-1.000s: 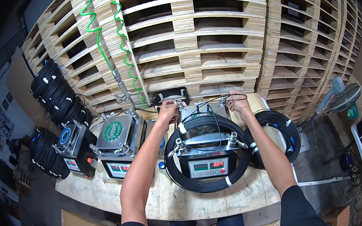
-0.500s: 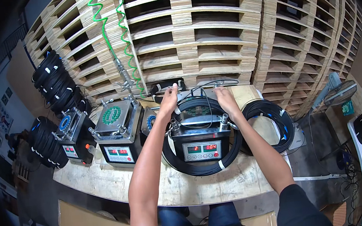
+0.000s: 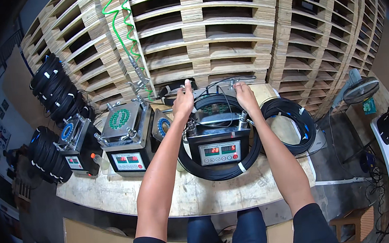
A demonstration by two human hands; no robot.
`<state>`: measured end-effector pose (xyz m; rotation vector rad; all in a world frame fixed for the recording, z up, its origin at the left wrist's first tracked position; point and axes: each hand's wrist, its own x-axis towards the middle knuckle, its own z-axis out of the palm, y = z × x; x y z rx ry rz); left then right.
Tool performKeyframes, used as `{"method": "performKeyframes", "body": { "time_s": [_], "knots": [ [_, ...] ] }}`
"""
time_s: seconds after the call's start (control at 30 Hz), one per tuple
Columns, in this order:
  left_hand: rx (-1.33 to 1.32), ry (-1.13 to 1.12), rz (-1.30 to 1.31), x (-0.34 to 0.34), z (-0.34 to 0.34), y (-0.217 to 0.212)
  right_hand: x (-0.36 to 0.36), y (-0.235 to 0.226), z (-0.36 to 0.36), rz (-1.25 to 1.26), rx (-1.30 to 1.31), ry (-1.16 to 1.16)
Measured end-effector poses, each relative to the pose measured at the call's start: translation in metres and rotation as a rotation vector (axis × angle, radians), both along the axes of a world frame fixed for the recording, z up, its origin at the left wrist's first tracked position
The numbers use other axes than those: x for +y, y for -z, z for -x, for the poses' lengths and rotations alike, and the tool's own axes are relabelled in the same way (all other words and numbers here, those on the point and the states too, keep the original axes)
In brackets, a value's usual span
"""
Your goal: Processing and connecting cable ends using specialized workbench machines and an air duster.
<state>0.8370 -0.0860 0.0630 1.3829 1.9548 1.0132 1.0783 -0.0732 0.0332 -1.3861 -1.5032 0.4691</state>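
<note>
Before me stands a black polishing machine [image 3: 221, 162] with a lit red digital panel and a metal top plate with upright clamp posts. A coil of black cable [image 3: 213, 174] hangs around it, with thin leads looping over the plate. My left hand [image 3: 184, 103] is at the plate's far left corner, thumb raised and fingers curled; what they grip is hidden. At the far right corner, my right hand [image 3: 246, 97] has its fingers closed at a small metal clamp knob [image 3: 234, 83]. A front clamp post [image 3: 242, 119] stands below the right wrist.
Two similar machines stand on the left, one with a ring of green connectors [image 3: 120, 119]. Another black cable coil [image 3: 307, 120] lies at right. Stacked cable coils [image 3: 55, 90], wooden pallets [image 3: 227, 22], green air hoses [image 3: 109, 8] and a fan [image 3: 361, 89] surround the wooden table [image 3: 117, 197].
The front machine's display digits have changed. My right fingers have drawn in at the far right knob. My left hand stays at the far left corner, and the whole view has shifted slightly.
</note>
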Motion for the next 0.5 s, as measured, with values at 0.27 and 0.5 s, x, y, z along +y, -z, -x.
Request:
{"method": "performKeyframes", "body": {
  "time_s": [0.27, 0.5],
  "knots": [
    [0.021, 0.051, -0.047, -0.007, -0.004, -0.006, 0.020, 0.006, -0.007, 0.233, -0.161, 0.004],
    [-0.060, 0.067, -0.054, -0.007, 0.000, -0.002, -0.003, -0.013, 0.002, 0.283, -0.122, 0.035]
  ]
}}
